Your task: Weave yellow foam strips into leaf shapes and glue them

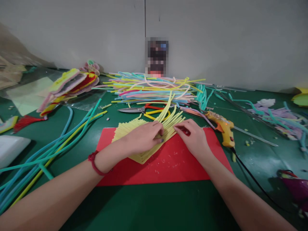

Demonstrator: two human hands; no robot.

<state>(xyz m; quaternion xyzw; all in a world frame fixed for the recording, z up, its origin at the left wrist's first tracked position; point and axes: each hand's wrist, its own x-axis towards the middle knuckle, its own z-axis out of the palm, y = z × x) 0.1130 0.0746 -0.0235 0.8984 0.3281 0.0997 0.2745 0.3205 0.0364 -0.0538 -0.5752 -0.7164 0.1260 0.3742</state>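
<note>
Pale yellow pipe cleaners (131, 126), laid side by side in a V-shaped, leaf-like piece, rest on a red mat (178, 163). Across the middle of this piece lies my left hand (145, 136), its fingers curled down onto the strands and its wrist in a red bracelet. Loose strand ends fan out toward the upper right. My right hand (194, 138) pinches at the outer strand ends on the right side, thumb and index finger together. The fingertips hide exactly which strand is held.
Behind the mat lie scissors (132, 110) with red and yellow handles and a heap of coloured pipe cleaners (154, 89). A yellow glue gun (222, 128) with a black cord sits right. Long blue and green pipe cleaners (60, 144) and a red tassel (27, 122) are left.
</note>
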